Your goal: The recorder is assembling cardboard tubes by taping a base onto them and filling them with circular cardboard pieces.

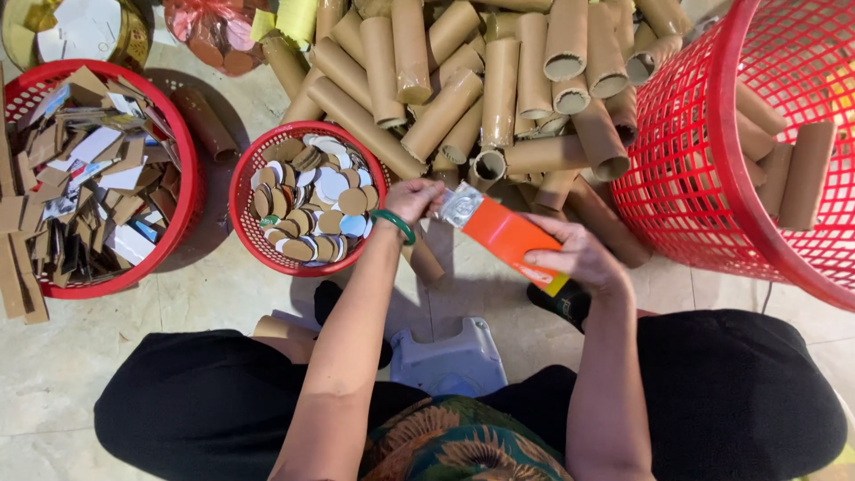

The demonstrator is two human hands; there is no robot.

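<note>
My right hand (577, 256) grips an orange-wrapped cardboard tube (509, 239) around its near end, the tube slanting up to the left. My left hand (411, 199), with a green bangle (394, 223) on the wrist, pinches the silvery far end (459, 206) of that tube. Both hands hover above the tiled floor, just right of a small red basket (242, 214) filled with round cardboard discs.
A big heap of bare cardboard tubes (481, 89) lies ahead. A large red basket (704, 178) with more tubes stands at the right. Another red basket (183, 169) of cardboard scraps stands at the left. A small plastic stool (454, 356) sits between my knees.
</note>
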